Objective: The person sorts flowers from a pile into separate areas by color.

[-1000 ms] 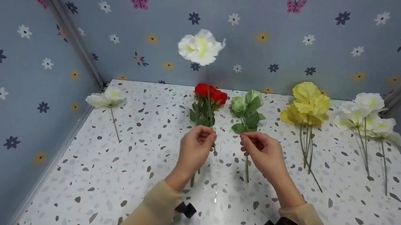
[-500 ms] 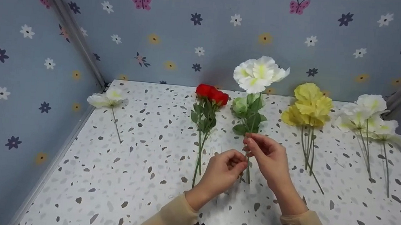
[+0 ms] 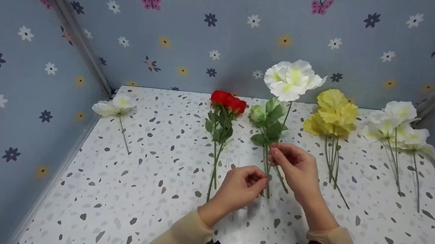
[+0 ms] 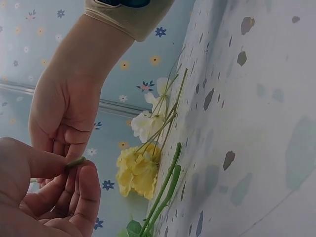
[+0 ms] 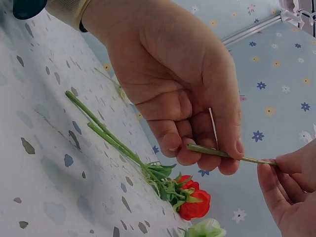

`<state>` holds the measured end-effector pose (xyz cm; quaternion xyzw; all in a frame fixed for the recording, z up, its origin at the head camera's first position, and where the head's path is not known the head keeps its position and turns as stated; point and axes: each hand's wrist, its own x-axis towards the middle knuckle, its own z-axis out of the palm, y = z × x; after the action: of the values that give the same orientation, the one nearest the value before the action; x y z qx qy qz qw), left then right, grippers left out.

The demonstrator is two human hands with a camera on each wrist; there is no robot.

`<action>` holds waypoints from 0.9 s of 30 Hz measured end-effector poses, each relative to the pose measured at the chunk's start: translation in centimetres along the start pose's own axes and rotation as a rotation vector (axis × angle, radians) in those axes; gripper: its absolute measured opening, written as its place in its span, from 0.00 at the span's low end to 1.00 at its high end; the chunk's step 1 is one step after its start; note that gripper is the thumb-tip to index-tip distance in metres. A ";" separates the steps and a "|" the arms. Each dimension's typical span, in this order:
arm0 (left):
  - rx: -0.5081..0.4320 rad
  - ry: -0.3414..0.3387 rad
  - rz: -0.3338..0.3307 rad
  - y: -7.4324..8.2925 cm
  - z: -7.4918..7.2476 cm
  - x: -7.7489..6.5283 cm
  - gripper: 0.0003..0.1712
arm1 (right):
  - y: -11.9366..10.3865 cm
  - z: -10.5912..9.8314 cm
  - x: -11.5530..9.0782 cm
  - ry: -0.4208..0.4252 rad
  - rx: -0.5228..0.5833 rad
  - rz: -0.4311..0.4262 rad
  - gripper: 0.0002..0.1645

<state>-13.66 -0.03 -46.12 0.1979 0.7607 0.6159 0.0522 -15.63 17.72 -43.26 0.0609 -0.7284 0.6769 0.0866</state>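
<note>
A white flower (image 3: 293, 80) with a yellow-green centre stands upright in the head view, its head in front of the back wall. My right hand (image 3: 295, 163) pinches its thin stem. Lower down, my left hand (image 3: 241, 184) pinches the same stem near its end. The right wrist view shows the cut end of the stem (image 5: 205, 149) poking out past the left fingers. Directly behind the hands lie light green roses (image 3: 258, 114) with leafy stems. To the left are red roses (image 3: 235, 105), lying flat on the table.
Yellow flowers (image 3: 336, 116) lie right of the hands, with several white flowers (image 3: 400, 112) beyond them. A single white flower (image 3: 114, 107) rests at the far left. Patterned blue walls (image 3: 247, 43) border the speckled table (image 3: 137, 197) on three sides.
The white flower has moved right, from above the red roses to above the green ones, and lower. My left hand has moved right and nearer. My right hand has shifted slightly right.
</note>
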 end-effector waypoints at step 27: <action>0.334 0.519 -0.117 -3.8 -14.0 2.6 0.04 | -0.7 -8.3 1.6 0.160 -0.342 0.079 0.19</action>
<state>-21.51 -12.52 -45.98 -0.0040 0.8494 0.5085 -0.1414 -16.72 26.01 -41.68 -0.0374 -0.8253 0.5490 0.1265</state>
